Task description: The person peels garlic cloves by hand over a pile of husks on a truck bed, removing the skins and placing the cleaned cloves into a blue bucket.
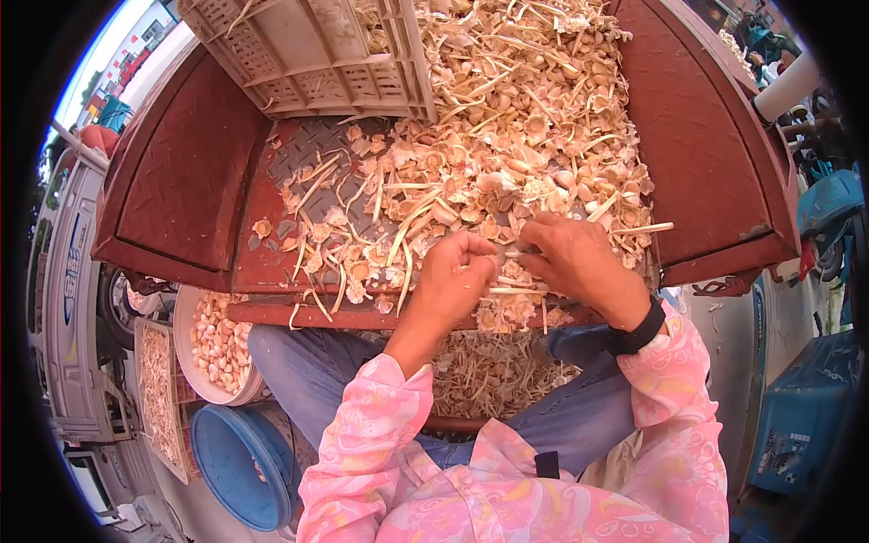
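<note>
A spread of garlic cloves, papery skins and dry stalks (534, 136) covers the red metal bed in front of me. My left hand (460, 271) is closed at the near edge of this pile, fingers curled in and thumb against them. Just to its right, my right hand (572, 261) bends its fingers in a pinch, with the fingertips pointing at the left hand. A small gap lies between the two hands. Whatever is in either set of fingers is too small or hidden to name. Loose stalks and skins lie under and around both hands.
A dirty white plastic crate (339, 59) stands tilted on the bed at the back left. Low red side walls (711, 136) flank the bed. At my left are a white bucket of garlic cloves (217, 348), a crate of scraps (161, 389) and a blue bucket (240, 466).
</note>
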Tool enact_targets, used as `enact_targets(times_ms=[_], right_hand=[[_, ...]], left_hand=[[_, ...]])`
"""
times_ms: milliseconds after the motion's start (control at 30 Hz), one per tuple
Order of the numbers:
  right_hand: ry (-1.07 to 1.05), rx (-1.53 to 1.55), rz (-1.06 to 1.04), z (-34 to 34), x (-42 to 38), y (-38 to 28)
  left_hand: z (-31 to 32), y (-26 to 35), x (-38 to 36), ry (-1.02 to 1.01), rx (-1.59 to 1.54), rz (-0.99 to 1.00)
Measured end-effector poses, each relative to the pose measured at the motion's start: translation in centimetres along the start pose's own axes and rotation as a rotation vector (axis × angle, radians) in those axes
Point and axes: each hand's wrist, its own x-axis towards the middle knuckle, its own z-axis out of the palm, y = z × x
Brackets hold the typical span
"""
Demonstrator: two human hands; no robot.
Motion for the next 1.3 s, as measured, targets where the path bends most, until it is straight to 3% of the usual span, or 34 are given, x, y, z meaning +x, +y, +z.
enact_targets(times_ms=[33, 100, 167, 267, 400, 533, 600, 633, 667, 733, 800, 833, 900, 933, 1033, 1067, 1133, 1167, 1233, 1300], right_hand=[[-0.082, 0.021, -0.002, -0.4, -0.2, -0.2], [0.008, 0.052, 0.021, -0.3, 0.1, -0.4], [0.104, 0.078, 0.038, 0.7, 1.0, -0.1], [0.007, -0.04, 0.017, 1.6, 1.8, -0.1], [0.085, 0.078, -0.058, 2.0, 1.5, -0.2], [0.09, 0.226, -0.133, 1.6, 0.6, 0.3], [0.126, 0.394, -0.052, 1.4, 0.1, 0.4], [0.143, 0.477, -0.015, 1.1, -0.1, 0.6], [0.105, 0.542, 0.153, 0.2, -0.2, 0.7], [0.277, 0.609, 0.258, 0.1, -0.2, 2.0], [0.352, 0.553, 0.308, -0.6, -0.2, 3.4], [0.364, 0.424, 0.227, -0.4, 0.0, 4.2], [0.38, 0.171, 0.065, 1.0, 0.1, 5.6], [0.312, 0.214, 0.085, 1.6, 0.0, 5.4], [0.278, 0.241, -0.044, 1.4, -0.1, 3.6], [0.299, 0.179, 0.028, 1.2, -0.3, 3.1], [0.318, 0.261, 0.087, 0.8, -0.2, 3.8], [0.323, 0.302, 0.115, 0.6, -0.2, 3.9], [0.249, 0.541, 0.215, -0.3, -0.2, 3.0], [0.176, 0.701, 0.281, -0.7, -0.3, 2.1]], left_hand=[[-0.5, 0.4, -0.4, -0.017, -0.045, -0.052], [-2.1, 1.7, -2.5, -0.051, -0.127, -0.167], [-3.3, 2.3, -4.1, -0.094, -0.368, -0.171], [-4.8, 2.8, -6.8, -0.068, -0.769, -0.164], [-12.3, 2.5, -13.5, 0.044, -1.099, 0.036], [-21.2, -0.3, -22.9, 0.37, -1.159, 0.185], [-24.5, -2.8, -28.0, 0.725, -0.952, 0.195], [-26.2, -4.6, -30.5, 1.001, -0.777, 0.156], [-27.6, -6.6, -32.9, 1.268, -0.582, 0.113], [-28.9, -9.6, -36.7, 1.516, -0.417, -0.025], [-30.3, -13.0, -40.6, 1.528, -0.326, -0.23], [-30.7, -14.4, -41.7, 1.528, -0.278, -0.329], [-30.8, -16.2, -42.8, 1.257, -0.013, -0.552], [-31.1, -16.9, -42.9, 1.116, 0.12, -0.651], [-30.3, -17.5, -40.1, 1.105, 1.197, -0.596], [-28.3, -13.8, -37.0, 1.176, 1.223, -0.57], [-26.5, -8.1, -31.8, 1.22, 1.061, -0.195], [-24.6, -5.4, -28.5, 1.169, 0.837, -0.017], [-19.0, -0.6, -21.8, 0.967, 0.443, 0.233], [-11.6, 3.2, -16.0, 0.65, 0.278, 0.255]])
